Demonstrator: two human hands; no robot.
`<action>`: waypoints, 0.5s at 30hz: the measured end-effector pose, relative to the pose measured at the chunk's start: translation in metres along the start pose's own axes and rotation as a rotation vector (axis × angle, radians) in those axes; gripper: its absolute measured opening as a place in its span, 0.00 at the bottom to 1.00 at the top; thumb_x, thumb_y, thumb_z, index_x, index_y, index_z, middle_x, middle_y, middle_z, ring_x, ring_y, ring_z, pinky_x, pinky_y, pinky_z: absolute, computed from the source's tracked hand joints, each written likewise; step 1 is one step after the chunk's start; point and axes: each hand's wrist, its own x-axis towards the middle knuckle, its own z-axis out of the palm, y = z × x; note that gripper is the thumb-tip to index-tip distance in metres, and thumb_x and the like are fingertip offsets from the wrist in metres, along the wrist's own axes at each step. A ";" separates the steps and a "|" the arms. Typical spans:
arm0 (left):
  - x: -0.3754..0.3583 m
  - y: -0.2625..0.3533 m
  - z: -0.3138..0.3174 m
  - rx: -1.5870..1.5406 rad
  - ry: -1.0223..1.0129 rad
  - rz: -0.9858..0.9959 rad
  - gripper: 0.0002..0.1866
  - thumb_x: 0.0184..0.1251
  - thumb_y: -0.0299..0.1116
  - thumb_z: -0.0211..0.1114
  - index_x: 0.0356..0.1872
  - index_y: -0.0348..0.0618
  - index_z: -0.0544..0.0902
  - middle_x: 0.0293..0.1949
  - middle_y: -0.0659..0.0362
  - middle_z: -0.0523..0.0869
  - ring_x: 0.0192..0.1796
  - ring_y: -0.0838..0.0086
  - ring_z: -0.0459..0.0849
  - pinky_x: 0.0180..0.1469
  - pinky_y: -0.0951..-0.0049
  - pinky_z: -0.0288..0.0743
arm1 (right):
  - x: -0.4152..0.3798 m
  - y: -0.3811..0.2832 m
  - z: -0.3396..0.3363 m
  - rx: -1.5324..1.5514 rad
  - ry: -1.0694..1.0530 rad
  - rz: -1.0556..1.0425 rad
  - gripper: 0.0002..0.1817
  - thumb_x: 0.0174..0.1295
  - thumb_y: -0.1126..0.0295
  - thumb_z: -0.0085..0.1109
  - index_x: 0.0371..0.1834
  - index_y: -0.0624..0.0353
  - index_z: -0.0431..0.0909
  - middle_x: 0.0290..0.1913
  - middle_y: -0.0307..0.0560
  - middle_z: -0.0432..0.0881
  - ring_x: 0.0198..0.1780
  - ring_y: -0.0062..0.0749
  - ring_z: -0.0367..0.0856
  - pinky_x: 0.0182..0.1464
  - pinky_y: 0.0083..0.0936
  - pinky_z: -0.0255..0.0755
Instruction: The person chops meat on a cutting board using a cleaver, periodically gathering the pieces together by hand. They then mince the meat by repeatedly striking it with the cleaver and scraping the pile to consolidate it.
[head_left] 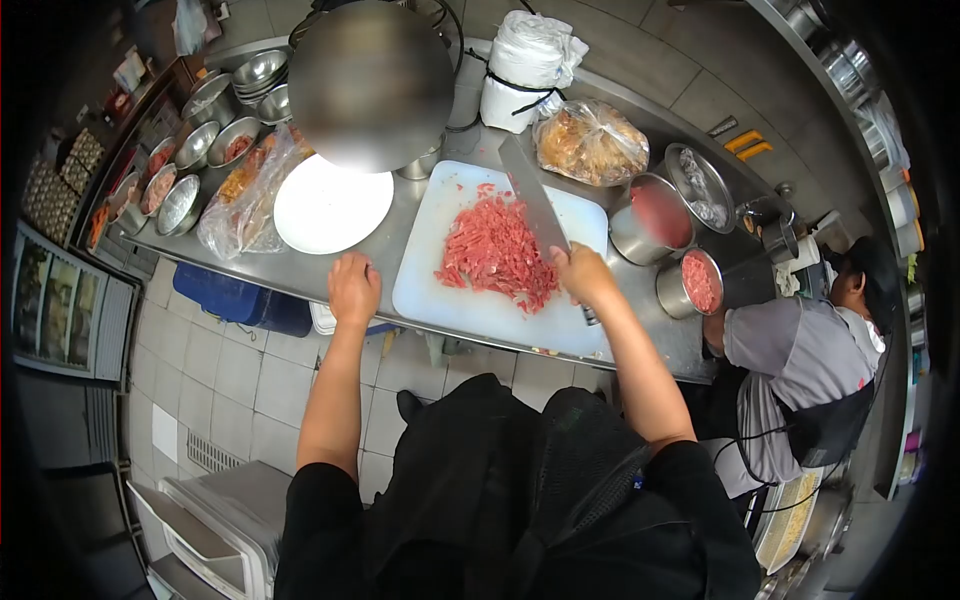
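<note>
Black clothing [480, 500] is facing the cutting board [422, 275], on which cut red meat [495, 250] is lying, probably to spare the table [675, 340]; over the board's right part the right hand [583, 274] is gripping a knife [536, 200]; left of the board, the left hand [354, 288] is resting half-curled, seemingly empty

Black top [450, 500] with 2 short black sleeves [318, 510]; forearms [335, 400] bare.
</note>
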 end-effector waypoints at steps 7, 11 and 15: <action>0.002 -0.001 0.000 0.025 -0.024 -0.019 0.06 0.56 0.28 0.64 0.36 0.45 0.80 0.40 0.57 0.81 0.47 0.58 0.78 0.50 0.58 0.70 | -0.010 -0.017 -0.018 -0.145 -0.047 -0.017 0.24 0.72 0.54 0.48 0.46 0.69 0.79 0.30 0.63 0.85 0.27 0.52 0.85 0.40 0.42 0.79; 0.002 -0.001 0.000 0.008 -0.003 -0.001 0.07 0.56 0.27 0.64 0.36 0.45 0.80 0.40 0.57 0.81 0.47 0.58 0.78 0.50 0.58 0.70 | -0.019 -0.029 -0.023 0.019 0.245 -0.219 0.23 0.72 0.52 0.48 0.45 0.64 0.80 0.33 0.64 0.85 0.34 0.57 0.85 0.40 0.44 0.78; 0.004 0.002 0.001 0.005 0.008 -0.004 0.06 0.56 0.27 0.64 0.36 0.45 0.80 0.39 0.57 0.81 0.47 0.58 0.78 0.50 0.58 0.70 | 0.009 -0.023 0.022 0.217 0.525 -0.551 0.23 0.72 0.53 0.47 0.47 0.64 0.81 0.36 0.66 0.85 0.38 0.60 0.85 0.41 0.44 0.79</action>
